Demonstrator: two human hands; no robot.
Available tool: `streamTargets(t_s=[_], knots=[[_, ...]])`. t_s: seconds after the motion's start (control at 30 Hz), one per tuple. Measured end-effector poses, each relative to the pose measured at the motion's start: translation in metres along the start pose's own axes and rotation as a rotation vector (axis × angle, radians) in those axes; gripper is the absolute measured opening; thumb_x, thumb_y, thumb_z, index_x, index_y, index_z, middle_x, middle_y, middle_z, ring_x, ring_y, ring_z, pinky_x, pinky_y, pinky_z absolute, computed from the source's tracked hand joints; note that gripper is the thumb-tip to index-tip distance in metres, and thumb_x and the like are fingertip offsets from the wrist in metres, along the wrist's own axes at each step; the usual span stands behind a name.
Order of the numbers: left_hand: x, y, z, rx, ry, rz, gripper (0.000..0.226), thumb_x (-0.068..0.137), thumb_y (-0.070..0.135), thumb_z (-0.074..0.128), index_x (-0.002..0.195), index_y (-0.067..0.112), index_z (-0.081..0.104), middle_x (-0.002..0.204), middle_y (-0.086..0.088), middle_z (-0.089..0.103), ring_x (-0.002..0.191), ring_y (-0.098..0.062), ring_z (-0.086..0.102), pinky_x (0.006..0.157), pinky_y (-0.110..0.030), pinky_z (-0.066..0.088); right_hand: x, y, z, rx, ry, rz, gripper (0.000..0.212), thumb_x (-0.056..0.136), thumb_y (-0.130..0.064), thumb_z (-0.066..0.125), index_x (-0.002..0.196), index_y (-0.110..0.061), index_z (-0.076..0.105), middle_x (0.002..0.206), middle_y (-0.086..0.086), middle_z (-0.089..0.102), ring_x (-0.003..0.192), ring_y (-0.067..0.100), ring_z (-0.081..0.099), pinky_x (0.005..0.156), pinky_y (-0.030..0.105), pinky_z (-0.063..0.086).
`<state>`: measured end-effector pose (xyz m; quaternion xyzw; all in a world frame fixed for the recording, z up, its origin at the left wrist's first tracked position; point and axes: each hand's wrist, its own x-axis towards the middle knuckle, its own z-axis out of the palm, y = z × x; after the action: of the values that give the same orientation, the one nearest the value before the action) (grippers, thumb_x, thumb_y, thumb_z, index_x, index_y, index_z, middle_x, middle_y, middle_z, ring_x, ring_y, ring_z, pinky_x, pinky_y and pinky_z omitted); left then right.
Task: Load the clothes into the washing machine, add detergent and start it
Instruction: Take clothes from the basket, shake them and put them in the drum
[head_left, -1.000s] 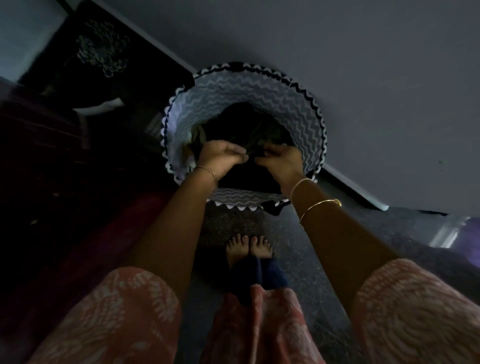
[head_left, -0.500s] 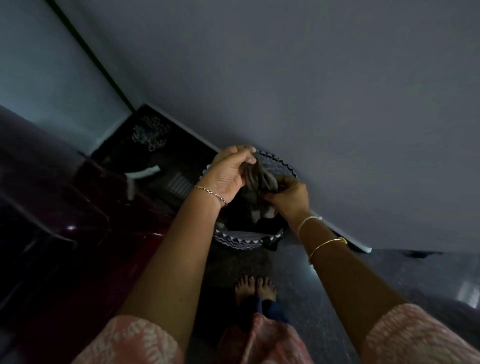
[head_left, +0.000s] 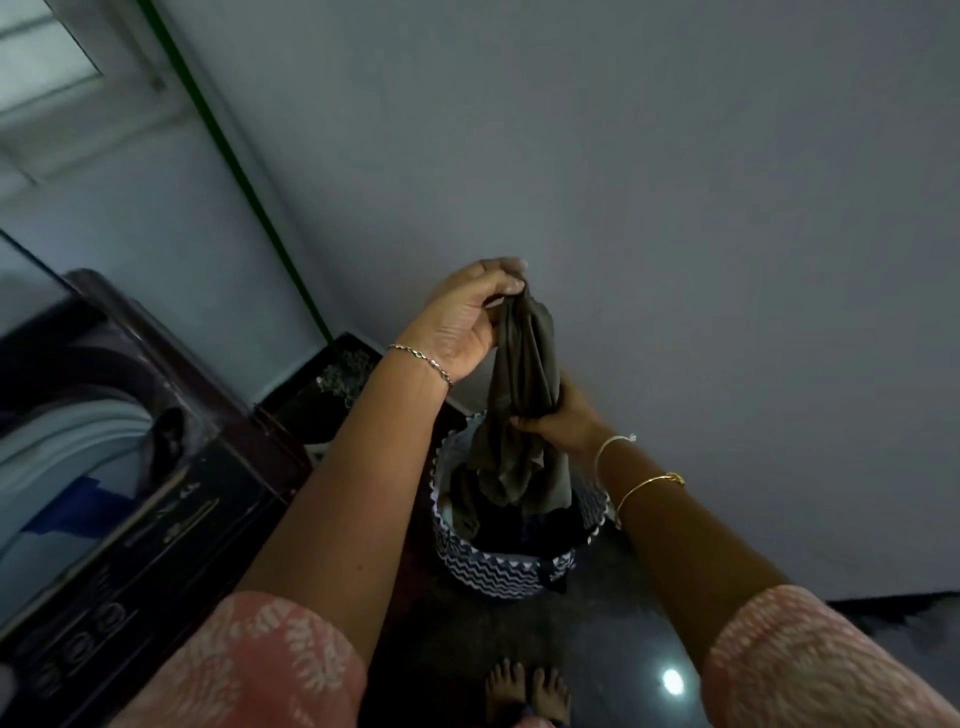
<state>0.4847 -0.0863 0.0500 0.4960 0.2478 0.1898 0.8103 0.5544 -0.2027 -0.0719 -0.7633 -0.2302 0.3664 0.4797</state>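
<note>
Here, the olive-grey soft cloth garment (head_left: 524, 384) hangs straight above the round zigzag-patterned fabric laundry basket (head_left: 498, 571), its tail dipping inside. The left hand (head_left: 462, 322) pinches its top end; the right hand (head_left: 556, 415) grips it lower, just over the basket. The dark top-loading washing machine (head_left: 156, 467) stands left of the basket. Swung across, the tail may snag other clothes and spill them, or the pinch may slip.

L sleeve (head_left: 270, 660) & R sleeve (head_left: 810, 654): short, salmon-pink w/ white leaf print. Wrist of L grip (head_left: 457, 322): fine chain bracelet (head_left: 421, 358), silver-tone. Wrist of R grip (head_left: 561, 415): thin gold bangle (head_left: 649, 486) + pale thin band (head_left: 613, 441). Feet (head_left: 527, 686) bare.
</note>
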Motion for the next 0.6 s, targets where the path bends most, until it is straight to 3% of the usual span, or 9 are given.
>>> streamTargets(t_s=[0.03, 0.17, 0.27, 0.37, 0.43, 0.53, 0.6], knots=[[-0.001, 0.011, 0.003, 0.014, -0.015, 0.022, 0.027, 0.086, -0.01, 0.048, 0.081, 0.012, 0.064, 0.066, 0.002, 0.059, 0.059, -0.008, 0.055, 0.061, -0.022, 0.05, 0.0, -0.005, -0.001, -0.006, -0.023, 0.029, 0.061, 0.072, -0.001, 0.079, 0.126, -0.006, 0.051, 0.12, 0.016, 0.063, 0.111, 0.034, 0.061, 0.089, 0.043, 0.053], [-0.003, 0.06, 0.008, 0.102, -0.065, 0.103, 0.03, 0.084, -0.01, 0.047, 0.083, 0.01, 0.069, 0.061, 0.002, 0.058, 0.057, -0.01, 0.054, 0.061, -0.024, 0.048, 0.0, -0.03, -0.006, -0.114, 0.001, 0.034, 0.032, 0.082, -0.005, 0.067, 0.114, -0.005, 0.063, 0.106, 0.018, 0.067, 0.094, 0.03, 0.065, 0.082, 0.039, 0.054], [-0.005, 0.091, 0.0, 0.124, 0.034, 0.173, 0.029, 0.082, -0.009, 0.049, 0.081, 0.011, 0.069, 0.062, 0.0, 0.056, 0.058, -0.012, 0.052, 0.061, -0.025, 0.045, 0.0, -0.062, -0.011, -0.093, 0.062, -0.009, 0.031, 0.086, 0.001, 0.053, 0.113, -0.013, 0.061, 0.101, 0.012, 0.064, 0.091, 0.025, 0.059, 0.083, 0.042, 0.052], [-0.004, 0.106, -0.018, 0.185, 0.185, 0.225, 0.028, 0.082, -0.007, 0.053, 0.079, 0.014, 0.07, 0.063, 0.001, 0.057, 0.061, -0.012, 0.05, 0.059, -0.023, 0.044, 0.006, -0.099, -0.019, 0.047, 0.091, -0.066, 0.032, 0.092, -0.001, 0.043, 0.121, -0.005, 0.056, 0.112, 0.012, 0.062, 0.101, 0.029, 0.06, 0.09, 0.046, 0.052], [-0.004, 0.106, -0.03, 0.257, 0.277, 0.205, 0.027, 0.083, -0.008, 0.054, 0.082, 0.013, 0.071, 0.063, 0.003, 0.06, 0.064, -0.013, 0.052, 0.056, -0.02, 0.047, 0.011, -0.123, -0.024, 0.142, 0.091, -0.116, 0.031, 0.094, -0.007, 0.044, 0.122, -0.002, 0.055, 0.117, 0.017, 0.063, 0.105, 0.033, 0.062, 0.086, 0.044, 0.053], [-0.01, 0.097, -0.043, 0.427, 0.333, 0.07, 0.026, 0.083, -0.007, 0.062, 0.105, 0.006, 0.068, 0.084, -0.003, 0.064, 0.084, -0.017, 0.059, 0.055, -0.013, 0.05, 0.011, -0.165, -0.028, 0.298, 0.084, -0.146, 0.026, 0.094, -0.001, 0.045, 0.117, 0.003, 0.057, 0.111, 0.02, 0.064, 0.096, 0.032, 0.063, 0.082, 0.042, 0.053], [-0.017, 0.09, -0.048, 0.603, 0.254, -0.031, 0.046, 0.08, 0.001, 0.073, 0.124, 0.007, 0.061, 0.107, -0.004, 0.065, 0.102, -0.016, 0.057, 0.072, -0.017, 0.05, 0.009, -0.191, -0.03, 0.368, 0.067, -0.165, 0.024, 0.096, 0.001, 0.044, 0.117, 0.004, 0.056, 0.106, 0.018, 0.064, 0.087, 0.029, 0.063, 0.079, 0.042, 0.055]])
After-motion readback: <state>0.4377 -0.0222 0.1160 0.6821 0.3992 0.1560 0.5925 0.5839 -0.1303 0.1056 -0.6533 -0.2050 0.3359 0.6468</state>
